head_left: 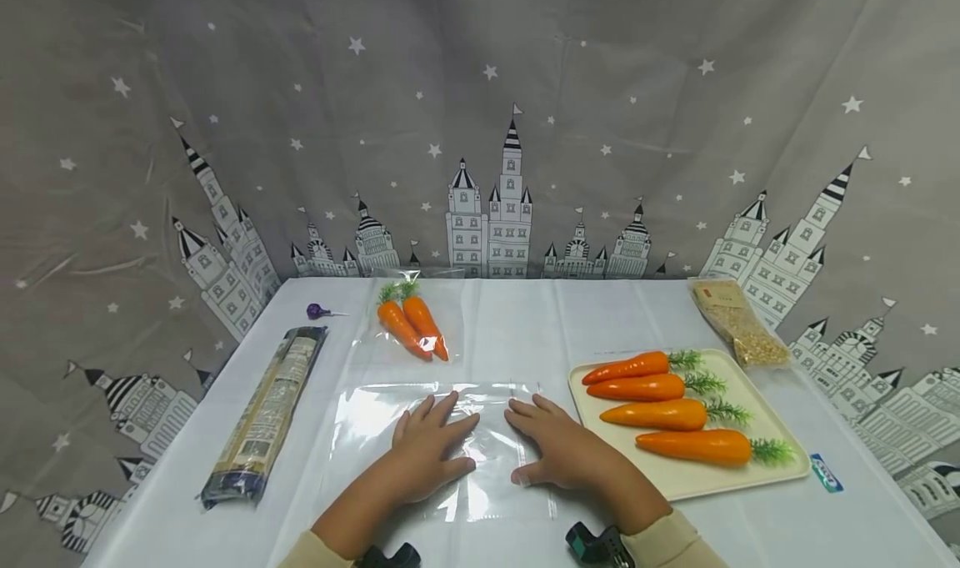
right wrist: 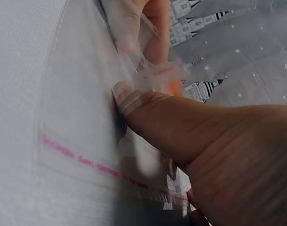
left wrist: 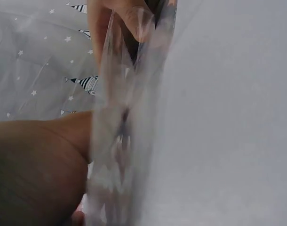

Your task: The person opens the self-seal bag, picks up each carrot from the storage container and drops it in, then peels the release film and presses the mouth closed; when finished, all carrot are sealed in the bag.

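Observation:
A clear plastic bag (head_left: 487,422) lies flat on the white table in the head view. My left hand (head_left: 427,451) rests on its left part, palm down, fingers spread. On its right part lies my right hand (head_left: 558,443), likewise spread, the two thumbs facing each other. In the left wrist view, clear film (left wrist: 120,94) with sharp folds covers part of the fingers, blurred. The right wrist view has a thumb (right wrist: 143,103) against the film, above a line of pink print (right wrist: 96,167). Beyond this bag, another clear bag (head_left: 453,301) contains two carrots (head_left: 405,330).
At right, a cream tray (head_left: 600,476) carries several carrots (head_left: 660,414) with green tops. Behind it lies a bag of grains (head_left: 738,322), and beside it a small blue packet (head_left: 827,473). On the left are a long dark-ended package (head_left: 262,418) and a purple lollipop (head_left: 318,310).

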Motion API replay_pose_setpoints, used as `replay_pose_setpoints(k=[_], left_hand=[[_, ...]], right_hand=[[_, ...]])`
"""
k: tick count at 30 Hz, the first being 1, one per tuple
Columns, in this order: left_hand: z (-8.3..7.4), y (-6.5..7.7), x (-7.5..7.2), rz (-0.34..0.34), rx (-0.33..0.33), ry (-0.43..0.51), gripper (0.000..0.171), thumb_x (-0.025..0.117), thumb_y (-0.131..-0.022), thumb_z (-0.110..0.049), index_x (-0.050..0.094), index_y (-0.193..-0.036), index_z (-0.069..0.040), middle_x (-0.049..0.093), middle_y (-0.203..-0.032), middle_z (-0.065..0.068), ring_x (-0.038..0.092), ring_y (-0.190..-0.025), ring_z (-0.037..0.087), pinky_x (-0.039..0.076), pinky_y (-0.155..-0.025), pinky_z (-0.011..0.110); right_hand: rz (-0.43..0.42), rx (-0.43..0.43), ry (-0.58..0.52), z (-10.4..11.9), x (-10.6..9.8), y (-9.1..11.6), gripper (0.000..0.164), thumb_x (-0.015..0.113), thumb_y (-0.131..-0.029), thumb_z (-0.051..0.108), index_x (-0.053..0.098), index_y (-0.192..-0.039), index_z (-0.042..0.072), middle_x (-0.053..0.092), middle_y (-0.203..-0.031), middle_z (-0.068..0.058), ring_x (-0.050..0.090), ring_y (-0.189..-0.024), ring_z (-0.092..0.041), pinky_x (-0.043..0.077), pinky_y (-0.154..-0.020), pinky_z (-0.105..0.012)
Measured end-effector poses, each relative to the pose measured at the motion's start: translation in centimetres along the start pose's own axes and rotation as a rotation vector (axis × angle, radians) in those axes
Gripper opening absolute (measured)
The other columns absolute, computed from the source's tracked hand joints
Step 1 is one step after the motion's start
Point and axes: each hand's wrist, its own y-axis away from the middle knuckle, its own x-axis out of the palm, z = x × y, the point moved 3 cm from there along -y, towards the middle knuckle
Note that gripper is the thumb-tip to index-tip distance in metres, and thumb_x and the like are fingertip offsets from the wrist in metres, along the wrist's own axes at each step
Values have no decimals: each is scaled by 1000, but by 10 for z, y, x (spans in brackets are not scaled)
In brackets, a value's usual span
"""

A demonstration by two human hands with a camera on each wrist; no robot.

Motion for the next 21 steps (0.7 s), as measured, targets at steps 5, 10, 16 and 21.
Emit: replay_pose_setpoints(k=[5,10,16,21], left_hand=[[3,1,-1,-108,33,87,49,76,-94,-37,66,-141,-30,40,-165,11,29,-154,46,20,-119,75],[6,3,-5,-187,65,201,40,79,-93,-27,71,-132,-27,49,-158,10,37,-150,41,25,-118,71],[10,5,-7,-190,48,289,38,81,-91,-28,70,-127,-32,49,-159,4,38,-149,40,25,-118,71],[11,3,-6,-191,54,302,37,80,-92,-28,70,-127,-31,51,-156,4,39,-148,40,26,-118,71]], right_hand=[[-6,-17,-9,1,-1,1,89,83,-86,50,46,-159,17,39,-168,-1,24,-159,-38,28,-124,-61],[-21,-24,-14,0,0,2,88,82,-86,51,46,-159,17,40,-168,-1,25,-159,-38,29,-124,-61],[-27,-24,-24,-1,2,2,88,83,-85,51,47,-158,17,40,-167,0,25,-159,-37,29,-124,-61],[-29,-7,-44,-1,2,1,89,84,-84,50,47,-158,18,41,-167,0,25,-159,-36,27,-125,-61]])
